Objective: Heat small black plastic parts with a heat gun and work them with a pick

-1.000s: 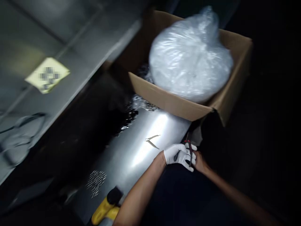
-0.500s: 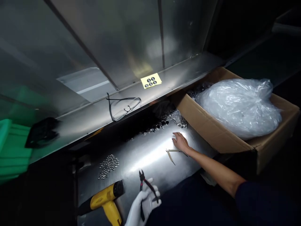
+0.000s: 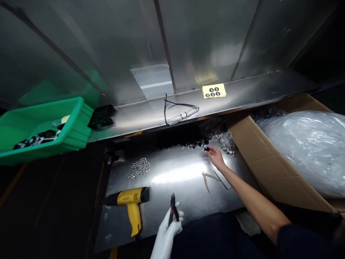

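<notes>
My left hand (image 3: pixel 172 225), in a white glove, holds a pair of diagonal cutters (image 3: pixel 172 208) with black handles, jaws pointing up and away from me. My bare right hand (image 3: pixel 215 157) reaches over the metal work surface (image 3: pixel 172 187) and pinches a small black part (image 3: pixel 206 148), too small to make out further. Behind it lies a row of small dark and shiny parts (image 3: pixel 188 146), and a clear bag of metal parts (image 3: pixel 228 142) sits to its right. Nearer me are tan-handled tweezer-like snips (image 3: pixel 206 181) and a hex key (image 3: pixel 222 181).
A yellow heat gun (image 3: pixel 132 198) and a cluster of small metal balls or nuts (image 3: pixel 140 167) lie at left. Eyeglasses (image 3: pixel 180 115) and a yellow sticker sheet (image 3: pixel 214 91) rest on the ledge. A green bin (image 3: pixel 78 126) stands left, a cardboard box (image 3: pixel 258 158) right.
The view has swung left, bringing in more of the green bin. My right hand has gone from open fingers to pinching a small black part. The cutters' handles have come closer together.
</notes>
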A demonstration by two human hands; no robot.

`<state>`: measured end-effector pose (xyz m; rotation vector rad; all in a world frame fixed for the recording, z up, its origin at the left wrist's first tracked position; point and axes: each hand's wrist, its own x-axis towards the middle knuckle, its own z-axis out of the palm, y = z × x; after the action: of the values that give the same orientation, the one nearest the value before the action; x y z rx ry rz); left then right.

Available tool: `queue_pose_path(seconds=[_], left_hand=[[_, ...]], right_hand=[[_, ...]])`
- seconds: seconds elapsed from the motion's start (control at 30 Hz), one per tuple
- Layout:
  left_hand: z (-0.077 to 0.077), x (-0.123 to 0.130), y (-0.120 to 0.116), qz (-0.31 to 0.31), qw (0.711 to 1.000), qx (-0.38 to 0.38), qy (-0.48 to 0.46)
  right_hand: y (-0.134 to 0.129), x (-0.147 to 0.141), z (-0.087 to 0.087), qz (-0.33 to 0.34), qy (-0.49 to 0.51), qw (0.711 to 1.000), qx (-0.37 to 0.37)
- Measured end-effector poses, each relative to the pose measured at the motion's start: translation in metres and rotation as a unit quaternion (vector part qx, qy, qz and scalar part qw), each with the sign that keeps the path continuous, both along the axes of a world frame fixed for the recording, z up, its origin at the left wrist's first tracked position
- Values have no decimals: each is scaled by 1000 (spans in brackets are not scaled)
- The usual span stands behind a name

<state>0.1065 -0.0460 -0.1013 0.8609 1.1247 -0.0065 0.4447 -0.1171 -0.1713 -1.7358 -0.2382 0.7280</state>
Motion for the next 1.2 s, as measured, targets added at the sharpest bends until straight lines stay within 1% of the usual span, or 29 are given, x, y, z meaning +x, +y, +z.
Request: queue_pose_path(seconds=[0.03,0.1,0.17,0.2,0.23,0.3,0.37,0.5,0.63,0.73,0.9,1.07,1.2], left_hand=[[12,4,1,-30,999,33,-16],[36,12,5,-85,991,95,-49],[56,19,8,-143,982,110,-62],[64,21,10,-166,977,111,-70],[71,22,12,-184,973,116,-77],[78,22,16,-211,966,119,-90],[81,18,18,-226,962,114,-100],[82,8,21,-234,960,91,-122],[83,2,21,-225,960,40,-159],[84,-1,20,-205,963,-18,-174],[85,-7,18,-151,961,-125,-193],[83,-9,16,-134,951,-192,-204],[82,-8,13,-118,941,-215,-233]], right_hand=[[-5,-20,8,17,31,998,46],[-16,-62,30,59,97,984,137],[-25,-100,54,97,161,959,213],[-28,-115,66,110,190,945,241],[-31,-128,77,118,215,933,264],[-33,-147,94,122,252,914,293],[-32,-157,103,116,272,905,307],[-29,-166,109,109,283,901,310],[-27,-170,110,126,284,900,307],[-25,-172,111,143,281,898,306],[-23,-170,110,181,287,889,306],[-21,-167,110,209,309,880,295],[-22,-167,111,219,325,874,286]])
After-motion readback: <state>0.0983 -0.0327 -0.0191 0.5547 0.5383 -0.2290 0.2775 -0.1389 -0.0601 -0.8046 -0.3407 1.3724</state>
